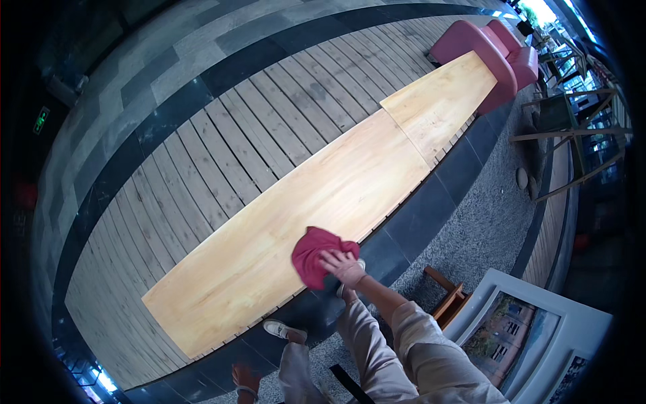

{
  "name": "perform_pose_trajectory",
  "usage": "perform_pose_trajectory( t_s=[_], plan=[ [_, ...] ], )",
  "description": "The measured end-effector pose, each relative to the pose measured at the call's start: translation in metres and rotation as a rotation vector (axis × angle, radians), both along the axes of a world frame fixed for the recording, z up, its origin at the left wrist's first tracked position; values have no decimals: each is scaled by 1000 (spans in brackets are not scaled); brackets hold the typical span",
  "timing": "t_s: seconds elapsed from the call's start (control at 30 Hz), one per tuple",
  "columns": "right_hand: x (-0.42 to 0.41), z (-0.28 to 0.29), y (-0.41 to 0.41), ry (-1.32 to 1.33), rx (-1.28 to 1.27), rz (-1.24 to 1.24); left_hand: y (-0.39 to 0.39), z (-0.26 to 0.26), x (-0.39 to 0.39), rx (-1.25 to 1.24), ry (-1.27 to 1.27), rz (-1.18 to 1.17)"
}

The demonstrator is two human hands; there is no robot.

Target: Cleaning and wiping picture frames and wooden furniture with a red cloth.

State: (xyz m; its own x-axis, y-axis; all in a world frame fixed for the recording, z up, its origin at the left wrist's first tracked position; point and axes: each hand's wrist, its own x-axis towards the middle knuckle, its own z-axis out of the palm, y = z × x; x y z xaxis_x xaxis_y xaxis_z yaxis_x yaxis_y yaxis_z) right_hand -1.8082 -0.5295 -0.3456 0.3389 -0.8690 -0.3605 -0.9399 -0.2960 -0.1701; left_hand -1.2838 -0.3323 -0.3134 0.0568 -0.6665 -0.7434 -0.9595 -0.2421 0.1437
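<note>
A long light wooden tabletop [303, 202] runs diagonally before me. On its near edge lies a crumpled dark red cloth [315, 255], with my right hand [343, 266] spread flat over its right part. My left hand [246, 376] hangs low at the bottom of the view, away from the tabletop, with a band at its wrist; it is blurred, and its fingers are hard to make out. A second light wooden board [441, 98] adjoins the far end of the tabletop.
A pink armchair [477, 50] stands beyond the far board. At the lower right are a small wooden stool [449, 303] and a framed picture of a building [504, 333]. Folding chairs [570, 121] stand at the right. Grey planks [242, 136] lie beyond the tabletop.
</note>
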Motion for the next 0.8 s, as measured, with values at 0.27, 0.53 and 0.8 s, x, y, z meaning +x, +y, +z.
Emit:
perform_pose_trajectory(
  t_s=[0.27, 0.53, 0.8],
  plan=[
    [-277, 64, 67, 55, 321, -1104, 12, 69, -118, 486, -205, -481],
    [-329, 198, 251, -1338, 13, -2030, -163, 120, -288, 263, 11, -569],
    [-266, 243, 408, -2099, -504, -2225, -266, 154, -392, 318, 194, -640]
  ],
)
